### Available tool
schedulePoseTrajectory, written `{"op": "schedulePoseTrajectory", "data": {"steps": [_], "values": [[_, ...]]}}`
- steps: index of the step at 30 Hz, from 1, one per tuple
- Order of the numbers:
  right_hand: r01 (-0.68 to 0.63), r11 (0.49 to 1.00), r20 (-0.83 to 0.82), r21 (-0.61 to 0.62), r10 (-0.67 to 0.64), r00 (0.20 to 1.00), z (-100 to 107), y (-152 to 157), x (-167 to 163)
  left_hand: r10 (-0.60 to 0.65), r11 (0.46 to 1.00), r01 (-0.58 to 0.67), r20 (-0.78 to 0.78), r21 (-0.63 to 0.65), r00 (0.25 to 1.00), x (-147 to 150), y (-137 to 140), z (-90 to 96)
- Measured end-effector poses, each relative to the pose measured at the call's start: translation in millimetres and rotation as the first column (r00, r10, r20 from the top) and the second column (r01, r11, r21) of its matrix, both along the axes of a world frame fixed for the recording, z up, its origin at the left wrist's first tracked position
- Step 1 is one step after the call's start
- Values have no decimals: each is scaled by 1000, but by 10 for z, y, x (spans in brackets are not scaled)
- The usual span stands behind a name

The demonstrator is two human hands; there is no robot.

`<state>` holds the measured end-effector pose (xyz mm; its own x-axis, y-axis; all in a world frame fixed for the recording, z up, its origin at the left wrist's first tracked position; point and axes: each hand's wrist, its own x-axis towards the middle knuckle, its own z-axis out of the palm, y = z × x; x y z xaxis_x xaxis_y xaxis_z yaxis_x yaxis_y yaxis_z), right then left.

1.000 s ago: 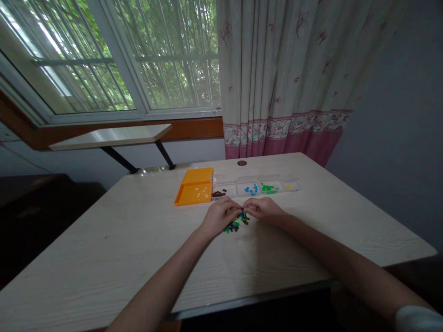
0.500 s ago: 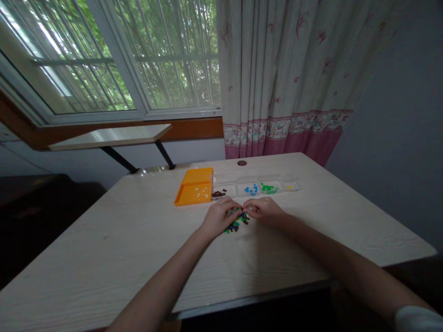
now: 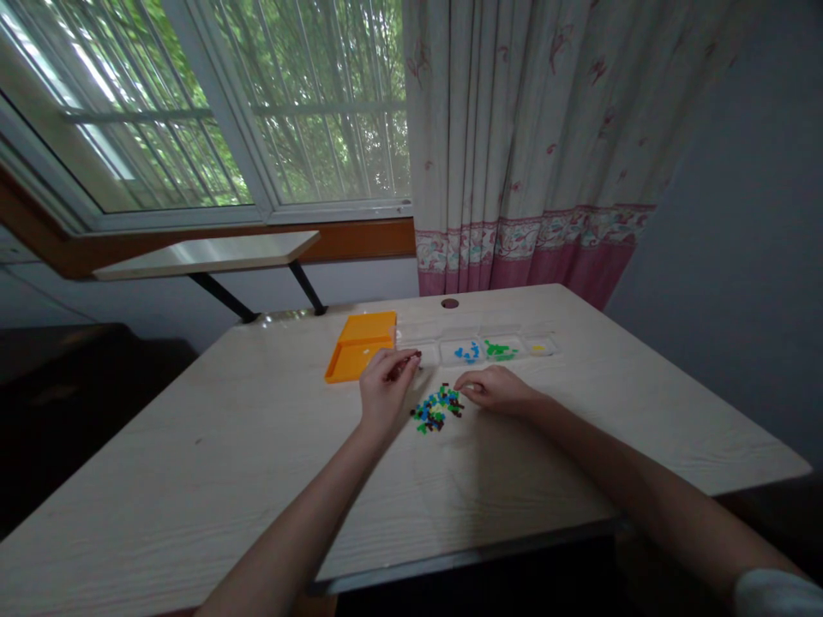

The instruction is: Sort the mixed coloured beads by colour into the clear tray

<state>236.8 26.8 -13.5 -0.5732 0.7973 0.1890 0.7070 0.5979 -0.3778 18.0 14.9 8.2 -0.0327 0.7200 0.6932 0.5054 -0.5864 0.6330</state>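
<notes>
My left hand [image 3: 384, 386] is over the near left end of the clear compartment tray [image 3: 428, 353], its thumb and fingertips pinched at a small brown piece [image 3: 417, 354]. More brown pieces lie under those fingers, mostly hidden. My right hand [image 3: 498, 389] rests at the right edge of a loose pile of small green, blue and brown pieces [image 3: 437, 407] on the table. Its thumb and forefinger are pressed together; anything between them is too small to make out.
An open orange case [image 3: 347, 362] with small white pieces stands left of the tray, partly behind my left hand. Other compartments hold blue pieces [image 3: 467, 352], green pieces [image 3: 498, 349] and yellow pieces [image 3: 538, 349]. A raised shelf [image 3: 219, 250] stands at the table's back left.
My left hand has moved from the pile, where it met my right hand, up and left to the tray's brown pieces. The pile is now uncovered. My right hand has barely shifted.
</notes>
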Motion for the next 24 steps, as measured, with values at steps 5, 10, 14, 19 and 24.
{"op": "schedulePoseTrajectory", "data": {"steps": [5,10,14,19,24], "values": [[19,999,36,-26,-18,999,-3,-1,-10,-30,999,31,70,-17,997,26,0,-7],[29,999,43,-21,-28,999,27,-9,-11,-42,999,43,44,-32,998,57,-14,-22],[4,998,33,-57,-2,999,23,-8,-15,-47,998,49,43,-39,998,44,-1,-41],[-2,998,25,-68,4,1000,9,-7,-17,-54,998,55,50,-27,997,40,-2,-44],[-11,999,26,-50,12,1000,4,-11,-10,-68,997,69,62,-14,996,42,-7,-41]]}}
